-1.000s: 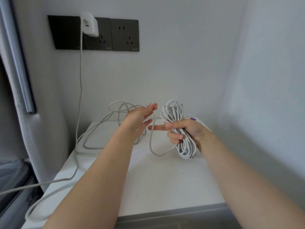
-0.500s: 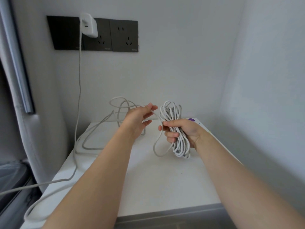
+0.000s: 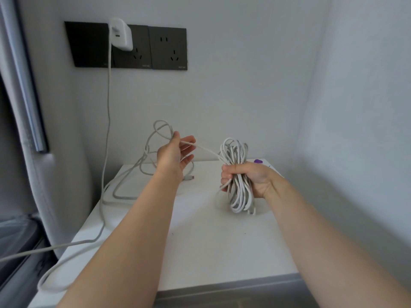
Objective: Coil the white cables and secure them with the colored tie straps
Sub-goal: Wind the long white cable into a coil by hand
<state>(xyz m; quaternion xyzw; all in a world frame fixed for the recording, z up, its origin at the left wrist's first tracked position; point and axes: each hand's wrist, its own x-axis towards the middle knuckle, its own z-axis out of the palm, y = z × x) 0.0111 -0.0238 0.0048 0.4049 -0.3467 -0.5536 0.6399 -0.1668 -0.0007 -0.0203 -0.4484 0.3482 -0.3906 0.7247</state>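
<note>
While a white tabletop (image 3: pixel 200 252) fills the corner between two pale walls, a black socket panel (image 3: pixel 166 47) sits on the back wall above it, with a white charger (image 3: pixel 121 34) plugged into its left part. A white lead (image 3: pixel 108 107) drops from the charger to the left side of the tabletop, where more white cable lies in slack loops, one spilling over the front-left edge. Both bare forearms reach in over the tabletop. The right hand (image 3: pixel 251 176) has its fingers curled tight round the middle of the coil (image 3: pixel 241 201), a bundle of white cable held upright, its lower loops hanging close to the surface; whether they touch it cannot be told. The left hand (image 3: pixel 175 152) is raised to the left of the coil, thumb up, pinching a loose strand (image 3: pixel 206 150) that runs taut from it to the top of the coil, its other fingers nearly straight. A purple tie strap (image 3: pixel 258 161) lies on the tabletop behind the right hand, mostly hidden by it. A small plug (image 3: pixel 190 177) rests under the left wrist.
</note>
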